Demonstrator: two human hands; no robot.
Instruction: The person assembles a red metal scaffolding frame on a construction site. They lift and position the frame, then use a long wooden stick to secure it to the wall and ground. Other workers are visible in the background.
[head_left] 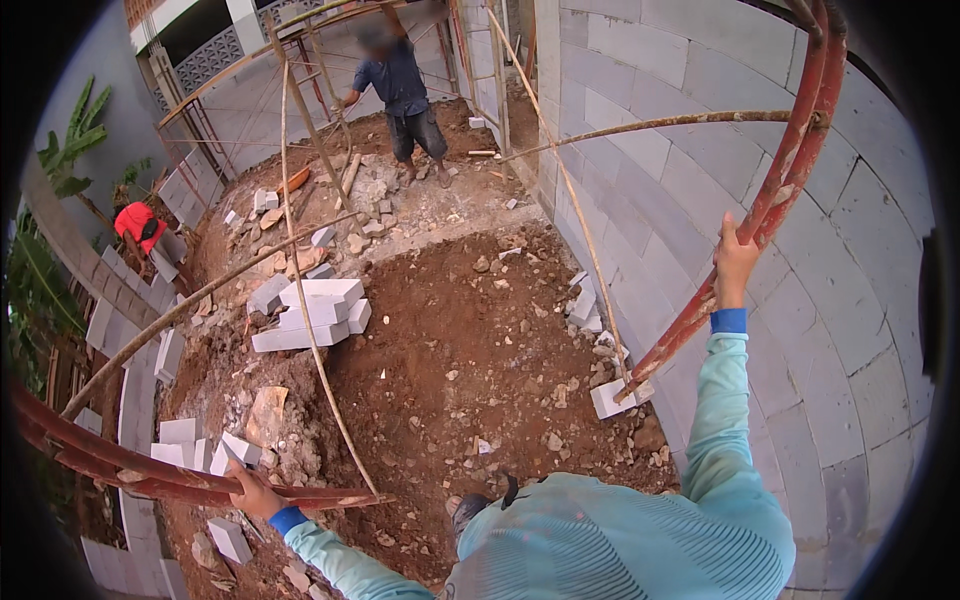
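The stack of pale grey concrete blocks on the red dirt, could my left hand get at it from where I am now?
Probably not. The left hand grips a rusty red scaffold pipe, and the stack of pale grey concrete blocks lies far below on the red dirt, beyond arm's reach.

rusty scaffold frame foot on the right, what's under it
A pale block lies under the foot of the rusty scaffold frame, on the red soil beside the block wall. The ground beneath that block is covered.

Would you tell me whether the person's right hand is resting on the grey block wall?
No, the right hand is closed around a rusty red scaffold pipe, with the grey block wall behind it untouched.
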